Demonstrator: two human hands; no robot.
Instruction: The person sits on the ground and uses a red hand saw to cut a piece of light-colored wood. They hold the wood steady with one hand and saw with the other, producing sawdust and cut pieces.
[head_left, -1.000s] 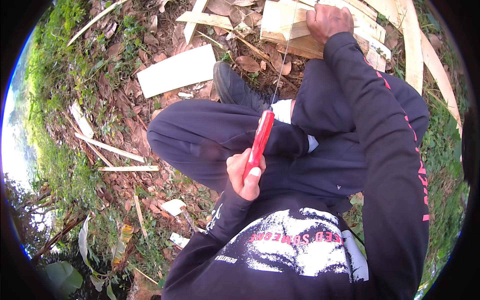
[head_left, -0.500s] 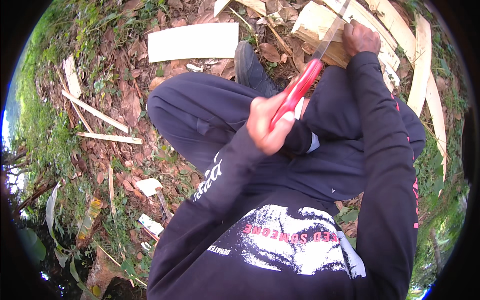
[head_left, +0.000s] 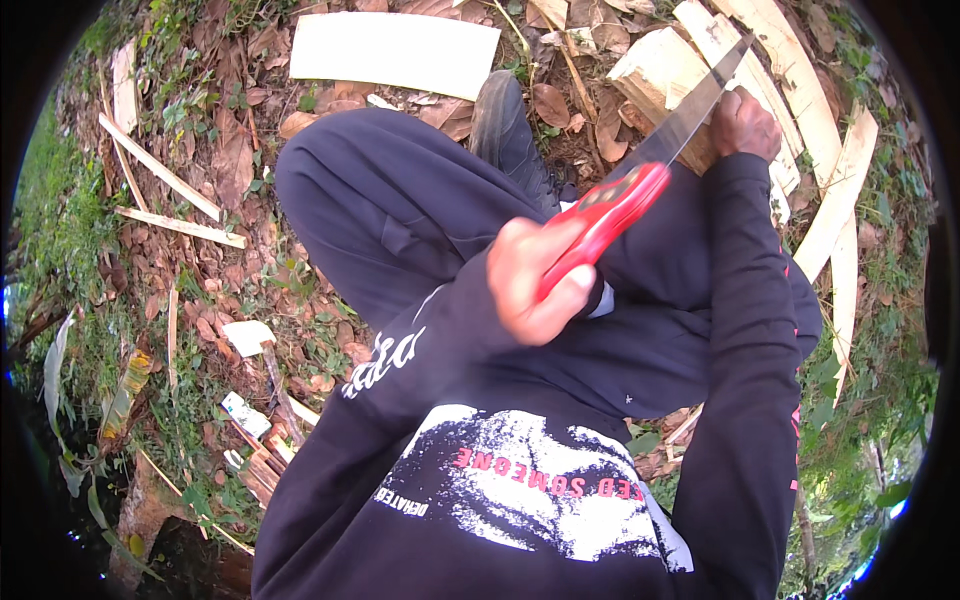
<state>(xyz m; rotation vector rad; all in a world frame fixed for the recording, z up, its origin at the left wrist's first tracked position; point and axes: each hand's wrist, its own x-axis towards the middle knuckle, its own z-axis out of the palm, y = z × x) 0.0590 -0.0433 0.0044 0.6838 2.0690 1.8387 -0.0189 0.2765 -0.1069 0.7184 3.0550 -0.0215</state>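
My left hand (head_left: pixel 522 288), blurred by motion, is closed round the red handle of a handsaw (head_left: pixel 622 207). The saw's grey blade slants up to the right, passing over the side of a pale wooden block (head_left: pixel 658 70). My right hand (head_left: pixel 746 126) is curled into a fist at the block's right side, close beside the blade. Its fingers seem to grip the wood, though their tips are hidden. Both lie beyond my crossed legs (head_left: pixel 390 205), near the bent right knee.
Long pale wood strips (head_left: pixel 790 80) lie at the far right, one crossing another (head_left: pixel 840 195). A wide pale board (head_left: pixel 395 52) lies on dry leaves beyond my shoe (head_left: pixel 505 130). Thin sticks (head_left: pixel 160 165) and a small wood chip (head_left: pixel 248 338) are scattered at the left.
The view has shifted, so the ground appears moved. The saw's red handle has turned and the blade now shows broader, its tip beyond my right fist. Both hands keep their holds.
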